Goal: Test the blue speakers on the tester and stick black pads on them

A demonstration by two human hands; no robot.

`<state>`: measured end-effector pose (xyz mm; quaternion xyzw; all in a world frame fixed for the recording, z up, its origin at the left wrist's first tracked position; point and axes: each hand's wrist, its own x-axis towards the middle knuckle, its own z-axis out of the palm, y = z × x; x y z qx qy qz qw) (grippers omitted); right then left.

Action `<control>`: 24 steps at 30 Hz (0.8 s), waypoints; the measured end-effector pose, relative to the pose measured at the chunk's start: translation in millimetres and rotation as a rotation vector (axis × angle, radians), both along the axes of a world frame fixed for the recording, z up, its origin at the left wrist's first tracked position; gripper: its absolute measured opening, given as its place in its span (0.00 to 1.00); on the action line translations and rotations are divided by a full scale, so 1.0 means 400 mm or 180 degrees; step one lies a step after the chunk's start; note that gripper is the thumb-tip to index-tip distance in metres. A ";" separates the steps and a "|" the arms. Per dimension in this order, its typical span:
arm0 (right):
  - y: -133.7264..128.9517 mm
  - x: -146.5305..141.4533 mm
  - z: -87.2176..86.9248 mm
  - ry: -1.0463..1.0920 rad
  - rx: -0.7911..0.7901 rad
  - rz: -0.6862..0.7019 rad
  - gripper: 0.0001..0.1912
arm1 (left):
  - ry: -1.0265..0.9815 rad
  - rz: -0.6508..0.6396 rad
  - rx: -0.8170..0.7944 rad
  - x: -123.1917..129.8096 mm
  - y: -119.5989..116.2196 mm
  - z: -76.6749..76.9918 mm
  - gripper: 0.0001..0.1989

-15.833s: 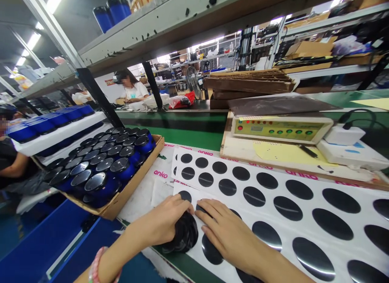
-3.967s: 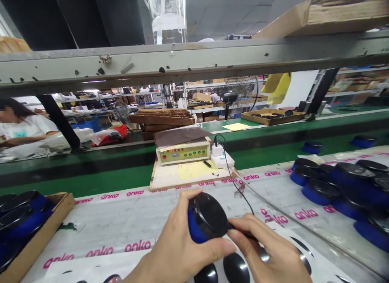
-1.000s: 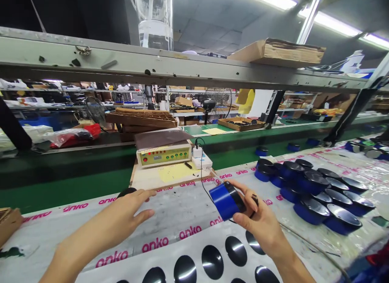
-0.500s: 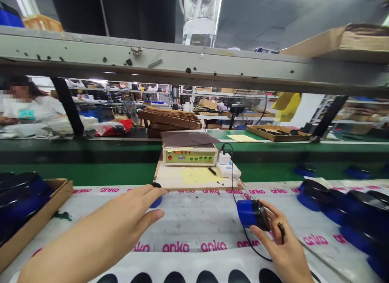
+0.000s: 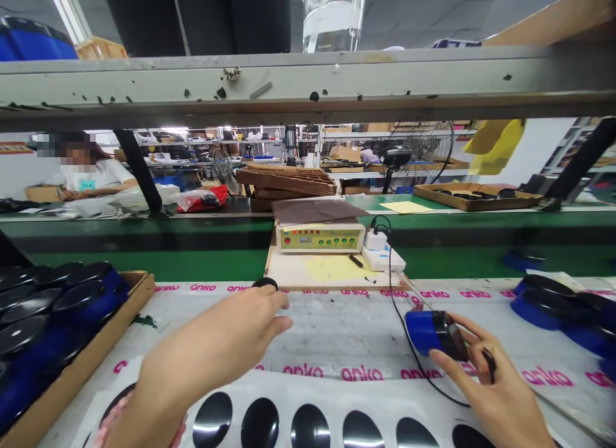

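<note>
My right hand (image 5: 500,377) grips a blue cylindrical part with a glossy black end (image 5: 430,332), tipped on its side above the bench. A small black item (image 5: 489,364) shows among that hand's fingers; its kind is unclear. Over the middle of the bench, my left hand (image 5: 240,323) has its fingers stretched out and its thumb apart. Just behind its knuckles is the black top of a round part (image 5: 264,283); whether they touch is hidden. Below lies a white sheet with black oval stickers (image 5: 310,425), partly covered by my left forearm.
A cardboard box (image 5: 144,287) of blue-and-black parts stands at left. More such parts (image 5: 543,300) sit at right. A control box (image 5: 320,238) with buttons is at centre back, a black cable (image 5: 397,307) running past my right hand. A shelf beam (image 5: 289,82) crosses above.
The view has turned left and tilted down a little, showing more of the box and the sticker sheet. My left hand has drawn back slightly; my right hand keeps its grip.
</note>
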<state>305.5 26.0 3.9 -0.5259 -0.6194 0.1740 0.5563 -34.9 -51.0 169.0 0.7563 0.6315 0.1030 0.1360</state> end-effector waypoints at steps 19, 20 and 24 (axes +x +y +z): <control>-0.030 -0.053 0.039 -0.0190 0.0067 0.1160 0.16 | 0.0200 0.0164 -0.0376 -0.018 0.100 -0.052 0.16; -0.031 -0.054 0.039 -0.0204 0.0067 0.1183 0.17 | 0.0252 0.0218 -0.0407 -0.021 0.115 -0.057 0.15; -0.037 -0.056 0.040 -0.0347 0.0029 0.1167 0.17 | 0.0323 0.0175 -0.0357 -0.016 0.141 -0.062 0.14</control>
